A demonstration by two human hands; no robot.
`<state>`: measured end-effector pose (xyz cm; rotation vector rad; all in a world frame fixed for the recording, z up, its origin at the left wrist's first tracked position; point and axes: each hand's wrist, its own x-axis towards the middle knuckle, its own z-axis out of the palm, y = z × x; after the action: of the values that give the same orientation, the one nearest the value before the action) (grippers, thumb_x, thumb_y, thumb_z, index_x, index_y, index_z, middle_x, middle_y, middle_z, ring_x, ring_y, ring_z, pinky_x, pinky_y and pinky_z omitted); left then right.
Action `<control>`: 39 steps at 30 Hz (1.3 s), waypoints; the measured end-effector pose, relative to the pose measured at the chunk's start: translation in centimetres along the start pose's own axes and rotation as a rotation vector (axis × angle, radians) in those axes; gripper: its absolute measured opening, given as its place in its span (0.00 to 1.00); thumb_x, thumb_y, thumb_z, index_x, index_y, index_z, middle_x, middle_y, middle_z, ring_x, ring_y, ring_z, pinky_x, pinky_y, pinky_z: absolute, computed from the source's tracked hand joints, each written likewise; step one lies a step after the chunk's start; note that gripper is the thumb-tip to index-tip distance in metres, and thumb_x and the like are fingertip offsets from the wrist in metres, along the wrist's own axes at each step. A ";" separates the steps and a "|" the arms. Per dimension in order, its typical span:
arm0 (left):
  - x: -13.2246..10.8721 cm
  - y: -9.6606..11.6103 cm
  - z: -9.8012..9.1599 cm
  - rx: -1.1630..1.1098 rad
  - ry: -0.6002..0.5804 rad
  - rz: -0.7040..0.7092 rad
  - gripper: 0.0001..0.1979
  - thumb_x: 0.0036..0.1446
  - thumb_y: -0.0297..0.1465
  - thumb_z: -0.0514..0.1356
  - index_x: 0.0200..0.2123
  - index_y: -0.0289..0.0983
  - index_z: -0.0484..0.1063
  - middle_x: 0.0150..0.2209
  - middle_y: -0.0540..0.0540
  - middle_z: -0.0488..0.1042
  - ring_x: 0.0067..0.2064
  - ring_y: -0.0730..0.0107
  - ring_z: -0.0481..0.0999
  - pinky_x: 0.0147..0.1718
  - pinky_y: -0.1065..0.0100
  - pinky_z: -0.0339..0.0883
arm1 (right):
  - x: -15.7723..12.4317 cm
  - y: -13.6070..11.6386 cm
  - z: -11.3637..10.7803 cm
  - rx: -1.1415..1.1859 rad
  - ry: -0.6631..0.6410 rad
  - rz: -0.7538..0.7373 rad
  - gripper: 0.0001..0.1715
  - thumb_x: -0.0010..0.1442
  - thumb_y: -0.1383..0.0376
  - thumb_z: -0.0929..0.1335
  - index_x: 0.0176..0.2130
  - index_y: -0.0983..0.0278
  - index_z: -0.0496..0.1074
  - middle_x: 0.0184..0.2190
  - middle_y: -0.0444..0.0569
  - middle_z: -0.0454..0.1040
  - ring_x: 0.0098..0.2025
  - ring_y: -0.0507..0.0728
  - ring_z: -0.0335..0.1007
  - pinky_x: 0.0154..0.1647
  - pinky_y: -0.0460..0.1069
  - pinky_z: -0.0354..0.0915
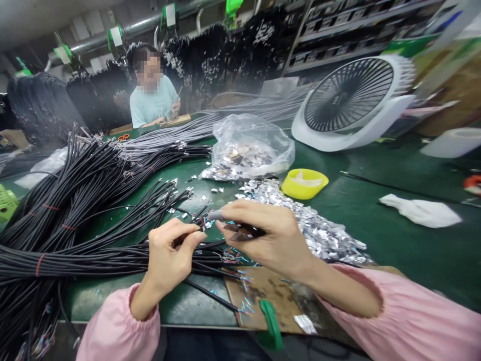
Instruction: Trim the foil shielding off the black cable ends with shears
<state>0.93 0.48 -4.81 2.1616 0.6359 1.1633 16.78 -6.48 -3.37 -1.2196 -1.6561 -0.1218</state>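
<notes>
The left hand [169, 250], below and to the left of the shallow round yellow plastic bowl [304, 183], is pinching the end of a thin black cable [201, 221] between thumb and forefinger, with the other fingers curled in. The right hand [270, 238], just below the bowl, is closing around a small dark hand tool [242, 233], its thumb wearing a grey cover and pointing at the cable end; the two hands are nearly touching. What kind of tool it is cannot be told. Thick bundles of long black cables tied with red bands [75, 210] are lying far left of the bowl, fanning across the green table top [394, 240]. A heap of crumpled silver foil scraps [323, 235] is spreading from the bowl's near side down to its lower right. A flat brown board [263, 291] is lying below the bowl, under the right wrist. A clear plastic bag of metal bits [251, 145] is sitting just above and left of the bowl, and a round white desk fan [353, 100] is standing above and right of it. A crumpled white cloth [421, 210] is resting well to the right. Far above and left of the bowl, a person in a pale blue shirt [152, 100] is working.
</notes>
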 end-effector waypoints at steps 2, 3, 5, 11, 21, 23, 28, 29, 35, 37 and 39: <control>0.0 0.0 0.0 -0.004 0.005 -0.001 0.09 0.53 0.31 0.60 0.24 0.35 0.75 0.19 0.51 0.68 0.20 0.78 0.63 0.19 0.74 0.56 | 0.0 0.0 -0.1 0.000 0.006 -0.033 0.08 0.54 0.71 0.65 0.31 0.62 0.75 0.27 0.49 0.77 0.26 0.52 0.72 0.26 0.46 0.68; 0.0 0.0 0.0 -0.006 0.008 -0.003 0.09 0.53 0.31 0.60 0.24 0.35 0.75 0.19 0.51 0.68 0.21 0.78 0.63 0.19 0.74 0.56 | -0.1 0.0 -0.1 -0.004 0.005 -0.040 0.08 0.54 0.71 0.65 0.31 0.62 0.75 0.27 0.49 0.77 0.26 0.52 0.72 0.26 0.46 0.68; -0.1 -0.1 0.0 -0.011 0.010 -0.003 0.08 0.53 0.30 0.60 0.24 0.35 0.75 0.19 0.51 0.68 0.21 0.77 0.64 0.19 0.74 0.56 | -0.2 -0.1 -0.1 -0.021 0.008 -0.061 0.08 0.54 0.71 0.65 0.30 0.62 0.74 0.27 0.49 0.77 0.25 0.52 0.72 0.25 0.46 0.68; -0.2 -0.1 0.4 0.007 -0.007 0.021 0.07 0.53 0.30 0.60 0.25 0.35 0.75 0.21 0.50 0.69 0.21 0.78 0.65 0.20 0.75 0.58 | -0.4 -0.2 -0.2 -0.095 0.042 -0.101 0.08 0.51 0.74 0.65 0.29 0.64 0.72 0.24 0.50 0.76 0.24 0.52 0.71 0.23 0.45 0.65; -0.3 -0.1 0.2 0.022 -0.033 0.032 0.07 0.54 0.29 0.60 0.26 0.34 0.75 0.21 0.50 0.70 0.21 0.78 0.65 0.20 0.75 0.58 | 0.3 -0.2 -0.2 0.030 -0.082 -0.069 0.06 0.54 0.72 0.64 0.30 0.65 0.71 0.24 0.49 0.74 0.23 0.51 0.68 0.22 0.44 0.64; -0.3 0.0 0.3 0.031 -0.039 0.031 0.08 0.54 0.30 0.60 0.26 0.34 0.75 0.21 0.50 0.69 0.21 0.78 0.65 0.20 0.75 0.57 | 0.1 -0.2 -0.2 -0.024 -0.091 -0.123 0.07 0.56 0.71 0.64 0.29 0.65 0.71 0.23 0.49 0.73 0.23 0.51 0.68 0.22 0.44 0.64; -0.2 -0.3 0.4 0.046 -0.051 0.070 0.07 0.54 0.28 0.60 0.26 0.33 0.75 0.21 0.50 0.70 0.21 0.79 0.65 0.20 0.76 0.57 | -0.3 0.1 -0.1 -0.170 -0.028 -0.209 0.10 0.59 0.67 0.63 0.30 0.66 0.71 0.22 0.49 0.74 0.22 0.51 0.70 0.21 0.44 0.65; -0.1 -0.4 0.3 0.037 -0.039 0.077 0.06 0.53 0.27 0.60 0.26 0.34 0.75 0.21 0.50 0.70 0.21 0.79 0.66 0.20 0.76 0.58 | -0.3 0.3 -0.2 -0.179 -0.023 -0.206 0.09 0.59 0.67 0.63 0.30 0.66 0.71 0.22 0.49 0.74 0.22 0.51 0.70 0.21 0.44 0.65; 0.1 -0.8 -0.1 -0.027 0.069 0.082 0.05 0.53 0.28 0.60 0.26 0.35 0.75 0.21 0.53 0.69 0.22 0.80 0.65 0.21 0.77 0.57 | -0.2 1.4 -0.4 -0.062 0.133 0.094 0.05 0.53 0.70 0.65 0.29 0.64 0.71 0.21 0.45 0.73 0.20 0.50 0.67 0.20 0.44 0.62; 0.1 -0.8 0.1 0.010 0.005 0.111 0.06 0.54 0.27 0.60 0.26 0.34 0.74 0.21 0.52 0.69 0.22 0.80 0.65 0.21 0.77 0.57 | 0.0 1.2 -0.2 0.030 0.054 0.100 0.03 0.54 0.68 0.67 0.30 0.65 0.71 0.22 0.45 0.72 0.21 0.49 0.65 0.20 0.43 0.61; 0.1 -0.7 0.3 0.046 -0.034 0.125 0.07 0.55 0.27 0.58 0.26 0.33 0.74 0.21 0.51 0.69 0.23 0.79 0.65 0.22 0.76 0.57 | 0.1 0.8 0.1 0.079 -0.046 0.016 0.05 0.56 0.67 0.66 0.29 0.66 0.71 0.23 0.46 0.72 0.22 0.49 0.65 0.22 0.43 0.61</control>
<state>1.13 0.92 -5.34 2.2826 0.5234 1.1848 17.36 -5.98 -3.71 -1.1834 -1.6748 -0.0180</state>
